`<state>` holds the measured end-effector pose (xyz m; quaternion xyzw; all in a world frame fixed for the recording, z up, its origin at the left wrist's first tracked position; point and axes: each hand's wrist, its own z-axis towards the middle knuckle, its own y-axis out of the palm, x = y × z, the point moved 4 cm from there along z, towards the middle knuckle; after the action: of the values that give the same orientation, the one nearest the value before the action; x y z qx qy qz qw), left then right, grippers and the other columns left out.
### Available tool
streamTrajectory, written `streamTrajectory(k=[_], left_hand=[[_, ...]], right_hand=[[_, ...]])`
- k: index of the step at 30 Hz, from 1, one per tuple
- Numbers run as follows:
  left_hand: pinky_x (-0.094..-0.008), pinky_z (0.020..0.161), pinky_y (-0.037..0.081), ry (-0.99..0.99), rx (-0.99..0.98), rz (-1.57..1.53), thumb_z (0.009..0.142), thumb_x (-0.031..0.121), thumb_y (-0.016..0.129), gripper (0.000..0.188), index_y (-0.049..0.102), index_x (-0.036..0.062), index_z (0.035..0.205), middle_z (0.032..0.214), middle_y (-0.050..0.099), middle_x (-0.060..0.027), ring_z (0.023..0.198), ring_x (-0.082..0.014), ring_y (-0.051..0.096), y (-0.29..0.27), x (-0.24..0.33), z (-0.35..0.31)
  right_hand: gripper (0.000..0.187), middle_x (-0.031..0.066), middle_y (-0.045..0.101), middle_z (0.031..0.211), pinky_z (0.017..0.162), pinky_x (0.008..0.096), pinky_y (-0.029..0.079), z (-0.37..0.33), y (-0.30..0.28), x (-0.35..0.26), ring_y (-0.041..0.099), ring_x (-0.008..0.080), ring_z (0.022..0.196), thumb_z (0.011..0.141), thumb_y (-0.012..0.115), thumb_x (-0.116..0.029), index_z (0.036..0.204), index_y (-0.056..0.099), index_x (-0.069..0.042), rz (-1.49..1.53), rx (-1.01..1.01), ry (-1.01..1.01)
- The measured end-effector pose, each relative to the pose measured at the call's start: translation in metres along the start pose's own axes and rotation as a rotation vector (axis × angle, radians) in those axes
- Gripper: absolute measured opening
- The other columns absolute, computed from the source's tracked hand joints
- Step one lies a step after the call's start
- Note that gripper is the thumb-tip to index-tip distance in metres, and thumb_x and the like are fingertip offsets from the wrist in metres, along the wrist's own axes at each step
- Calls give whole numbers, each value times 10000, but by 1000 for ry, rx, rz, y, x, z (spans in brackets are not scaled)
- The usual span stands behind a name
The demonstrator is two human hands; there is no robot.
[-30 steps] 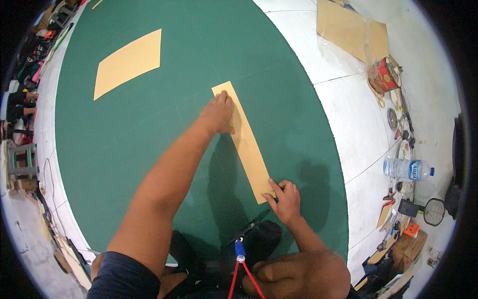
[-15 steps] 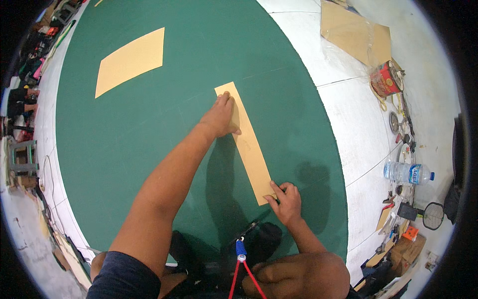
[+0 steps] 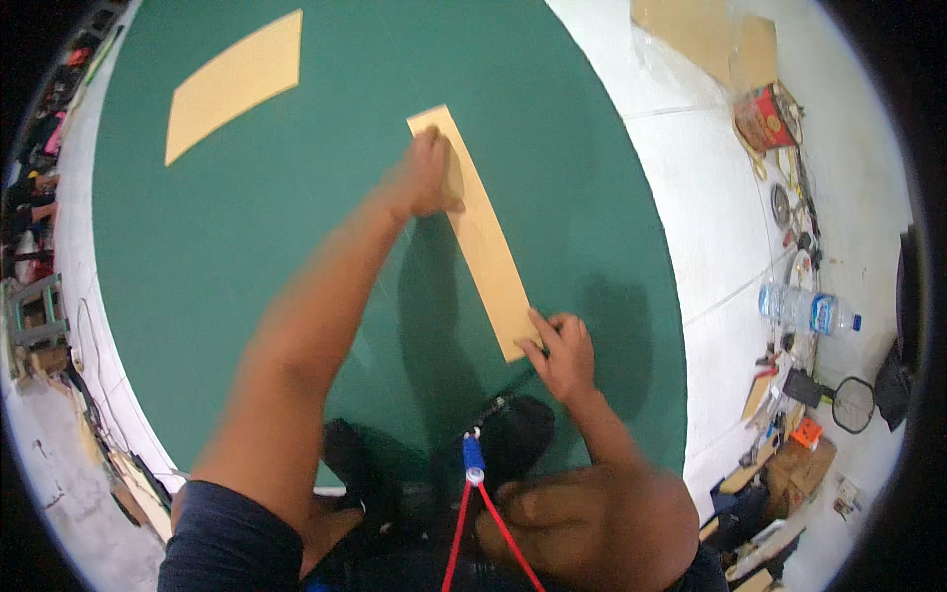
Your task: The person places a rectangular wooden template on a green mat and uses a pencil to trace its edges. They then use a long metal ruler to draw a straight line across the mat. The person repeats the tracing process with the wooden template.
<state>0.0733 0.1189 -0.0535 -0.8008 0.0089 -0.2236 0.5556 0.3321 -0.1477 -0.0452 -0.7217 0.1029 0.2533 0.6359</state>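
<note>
A long, narrow tan strip of card or thin board (image 3: 483,242) lies slanted on a dark green sheet (image 3: 326,217). My left hand (image 3: 431,173) grips the strip near its far end, the fingers bent over its face and the thumb lower down along it. At the near end my right hand (image 3: 562,350) pinches the right edge near the corner, with thumb and forefinger on it. Up and to the left lies a wider, four-sided tan piece (image 3: 237,84), which neither hand touches.
White floor tiles (image 3: 725,286) border the green sheet. Along the right wall stand a red tin (image 3: 767,116), a plastic water bottle (image 3: 809,310) lying on its side, a racket-shaped object (image 3: 852,405) and a cardboard box (image 3: 799,469). Clutter with a grey step stool (image 3: 37,311) lines the left.
The whole view has shifted, so most things appear higher. Both hands stay on the strip, which seems slightly farther from me. My left fingers look more bent.
</note>
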Motion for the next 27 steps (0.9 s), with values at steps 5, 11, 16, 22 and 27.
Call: streamTrajectory(k=[5, 11, 16, 22, 27], left_hand=[[-475, 1246, 329, -21, -72, 169, 546, 577, 971, 1384, 295, -109, 1540, 1626, 274, -299, 1524, -436, 286, -7, 22, -2], [-526, 1224, 343, -55, -76, 300, 519, 623, 961, 1410, 304, -103, 1533, 1630, 266, -308, 1501, -426, 342, -9, 32, -3], [-550, 1215, 340, -99, -149, 347, 549, 606, 961, 1376, 307, -77, 1549, 1628, 296, -270, 1520, -400, 317, -15, 40, -1], [-467, 1167, 436, -117, -157, 297, 521, 552, 990, 1352, 334, -66, 1529, 1576, 358, -260, 1483, -397, 363, -14, 38, 5], [-437, 1179, 436, -88, -70, 222, 490, 510, 1012, 1439, 261, -127, 1539, 1626, 269, -279, 1493, -409, 333, -13, 37, -2]], right_hand=[[503, 122, 579, 1072, 873, 456, 478, 3, -2, 3, 560, 324, 1004, 883, 783, -355, 1323, 693, -129, 31, -7, 22], [527, 108, 566, 1064, 796, 394, 484, 4, -6, 1, 541, 269, 914, 875, 814, -334, 1342, 696, -121, -23, 20, -9], [440, 127, 575, 1093, 856, 439, 490, 10, -11, 1, 570, 315, 986, 901, 772, -332, 1273, 707, -106, 43, -68, 75], [309, 182, 614, 1129, 921, 454, 499, 86, -36, 37, 607, 366, 1067, 1021, 625, -304, 1075, 727, -17, 302, 182, 97], [348, 197, 700, 1051, 906, 422, 527, 209, -61, 24, 685, 348, 996, 1069, 548, -307, 1091, 721, -6, 435, 156, 147]])
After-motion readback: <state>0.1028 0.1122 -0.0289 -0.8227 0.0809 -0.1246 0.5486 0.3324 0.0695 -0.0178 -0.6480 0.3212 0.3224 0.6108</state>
